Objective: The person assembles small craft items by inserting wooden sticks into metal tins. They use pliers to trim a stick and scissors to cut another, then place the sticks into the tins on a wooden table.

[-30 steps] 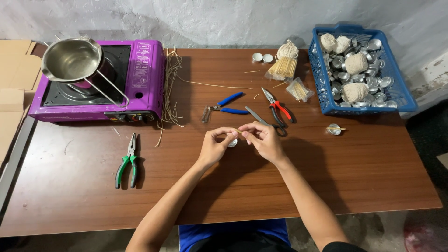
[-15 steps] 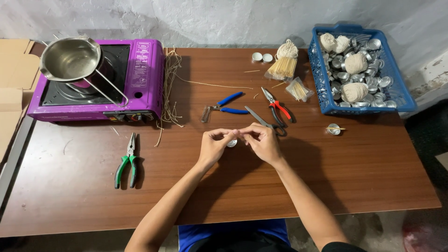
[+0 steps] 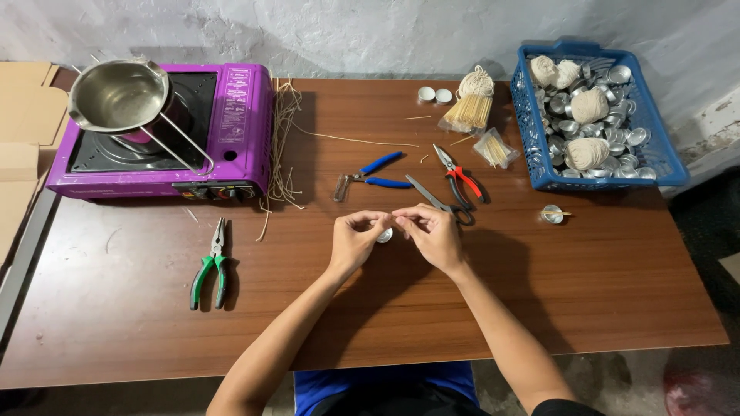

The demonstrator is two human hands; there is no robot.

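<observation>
My left hand (image 3: 356, 237) and my right hand (image 3: 433, 233) meet at the middle of the brown table (image 3: 601, 293). Their fingertips pinch together on what looks like a short thin wick strand, which is barely visible. Just under the fingertips a small round metal cup (image 3: 384, 235) rests on the table, partly hidden by the fingers. A second metal cup with a wick stick across it (image 3: 552, 213) lies to the right, apart from my hands.
Scissors (image 3: 433, 200), red-handled cutters (image 3: 461, 179) and blue-handled pliers (image 3: 368, 176) lie just beyond my hands. Green pliers (image 3: 213, 263) lie at the left. A purple stove (image 3: 235, 131) carries a steel pot (image 3: 117, 96). A blue basket (image 3: 532, 146) holds cups and twine balls. Wick bundles (image 3: 472, 108) sit at the back.
My fingertips have drawn a little closer together above the metal cup. Nothing else on the table has moved.
</observation>
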